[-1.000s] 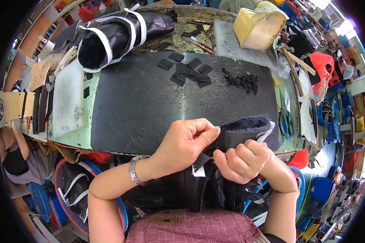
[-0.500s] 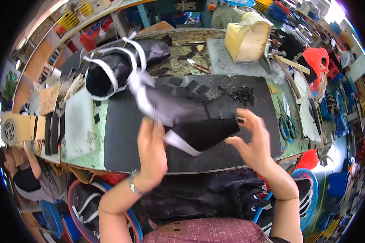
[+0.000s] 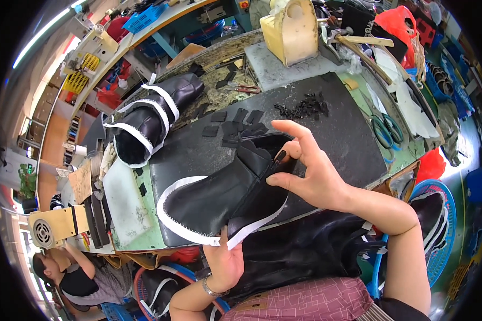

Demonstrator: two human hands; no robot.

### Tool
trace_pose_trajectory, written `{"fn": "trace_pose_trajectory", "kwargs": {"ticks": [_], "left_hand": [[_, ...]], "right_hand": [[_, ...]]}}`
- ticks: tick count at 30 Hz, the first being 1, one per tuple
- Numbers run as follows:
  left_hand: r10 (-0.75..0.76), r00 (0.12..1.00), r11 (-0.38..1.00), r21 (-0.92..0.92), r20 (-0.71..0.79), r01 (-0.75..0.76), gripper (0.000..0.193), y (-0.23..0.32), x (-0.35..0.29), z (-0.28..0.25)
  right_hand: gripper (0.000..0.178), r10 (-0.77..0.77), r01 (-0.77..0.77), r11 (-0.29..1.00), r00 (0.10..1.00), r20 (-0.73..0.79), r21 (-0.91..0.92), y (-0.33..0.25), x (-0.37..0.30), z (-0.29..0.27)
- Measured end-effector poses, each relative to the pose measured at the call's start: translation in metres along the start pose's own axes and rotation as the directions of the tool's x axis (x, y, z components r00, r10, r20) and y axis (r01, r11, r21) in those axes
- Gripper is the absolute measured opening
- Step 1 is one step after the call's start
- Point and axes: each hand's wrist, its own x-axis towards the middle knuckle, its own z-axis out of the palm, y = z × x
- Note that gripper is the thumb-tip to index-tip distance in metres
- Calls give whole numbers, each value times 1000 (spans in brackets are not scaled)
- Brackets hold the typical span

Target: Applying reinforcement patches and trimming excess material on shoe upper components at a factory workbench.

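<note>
A black leather boot upper (image 3: 211,198) with white zigzag-stitched tape along its lower edge hangs over the near edge of the dark work mat. My left hand (image 3: 226,262) supports it from below, its fingers hidden inside or behind the leather. At the collar, my right hand (image 3: 310,171) grips the side by a small black zipper pull (image 3: 280,156), thumb on the outside and index finger stretched out. Similar uppers (image 3: 158,115) lie stacked at the far left. On the mat (image 3: 337,144) are black square pieces (image 3: 233,131) and a heap of small black parts (image 3: 308,105).
Green-handled scissors (image 3: 386,129) lie to the right, near a hammer (image 3: 359,40) and white strips. A yellowish block (image 3: 294,35) stands at the back. Left are a white board (image 3: 126,200) and a small fan-like box (image 3: 51,227); another person (image 3: 85,273) sits beyond. Baskets (image 3: 439,235) flank my lap.
The upper has turned and come nearer, its white-taped edge now facing me. My left hand has gone underneath it, and my right hand has closed on the collar. The view has shifted.
</note>
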Motion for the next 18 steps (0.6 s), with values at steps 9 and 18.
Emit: {"fn": "trace_pose_trajectory", "kwargs": {"ticks": [9, 18], "left_hand": [[-53, 996, 997, -66, -77, 48, 23, 19, 28, 15], [132, 929, 734, 595, 346, -326, 12, 43, 91, 68]], "right_hand": [[62, -62, 58, 997, 995, -85, -43, -8, -16, -8], [26, -17, -278, 586, 935, -355, -761, 70, -47, -136]]}}
